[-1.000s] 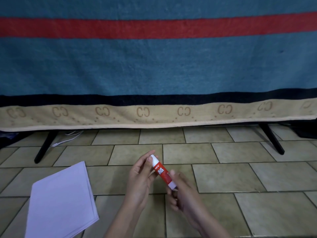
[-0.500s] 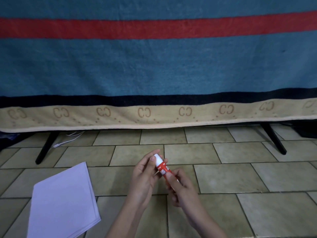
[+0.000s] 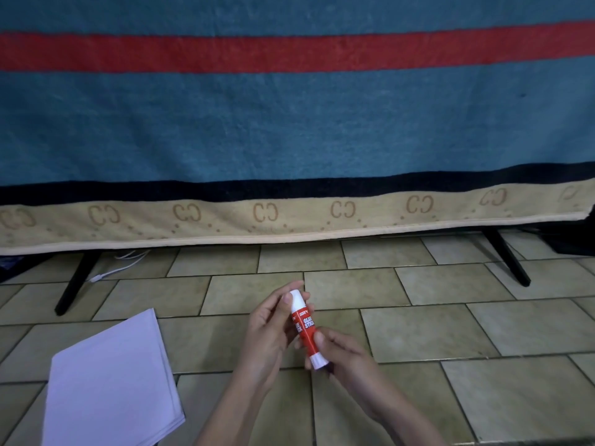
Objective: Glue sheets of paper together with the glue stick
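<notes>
A red glue stick [image 3: 305,329] with a white cap and white base is held above the tiled floor, cap end pointing up and away. My left hand [image 3: 269,333] pinches the white cap between thumb and fingers. My right hand [image 3: 343,355] grips the lower red body and white base. A stack of white paper sheets [image 3: 109,384] lies flat on the floor to the left of my hands, untouched.
A blue blanket [image 3: 289,123] with a red stripe and beige patterned hem hangs across the back over a frame with black legs [image 3: 75,281]. A white cable [image 3: 119,267] lies under it at left. Beige floor tiles [image 3: 483,333] stretch to the right.
The glue stick has turned more upright and more of its body shows. My right hand slid down to its base while my left hand stayed on the cap.
</notes>
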